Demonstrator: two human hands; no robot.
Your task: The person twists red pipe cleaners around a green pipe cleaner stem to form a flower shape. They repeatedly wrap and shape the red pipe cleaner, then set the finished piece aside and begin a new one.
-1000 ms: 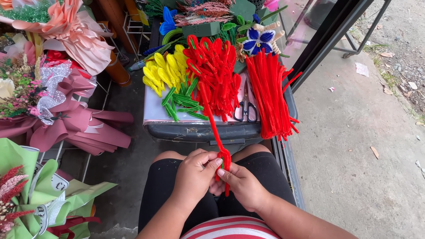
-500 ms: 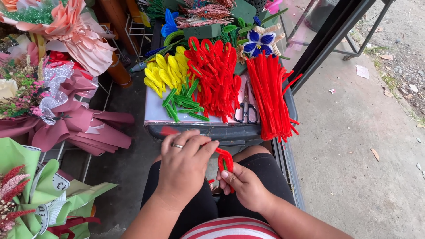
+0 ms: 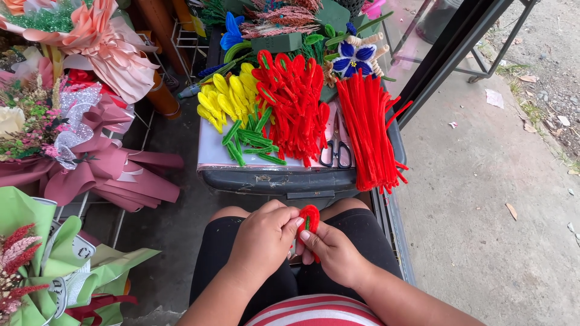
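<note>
My left hand (image 3: 263, 238) and my right hand (image 3: 329, 250) meet over my lap, both pinching a red pipe cleaner bent into a small loop (image 3: 309, 218). The loop stands upright between my fingertips. Ahead of my knees a dark plastic crate (image 3: 290, 180) carries a pile of red looped pipe cleaner petals (image 3: 293, 99), yellow loops (image 3: 226, 99), green loops (image 3: 251, 136) and a bundle of straight red pipe cleaners (image 3: 368, 130). Scissors (image 3: 336, 148) lie between the red pile and the straight bundle.
Wrapped bouquets in pink paper (image 3: 90, 151) and green paper (image 3: 42, 265) stand at the left. A blue and white pipe cleaner flower (image 3: 355, 59) sits behind the crate. A black metal frame (image 3: 447, 60) and bare concrete ground (image 3: 495, 199) lie to the right.
The long red pipe cleaner that stood up from my hands has been bent down into a short loop. My left hand lifted away, then came back to pinch it.
</note>
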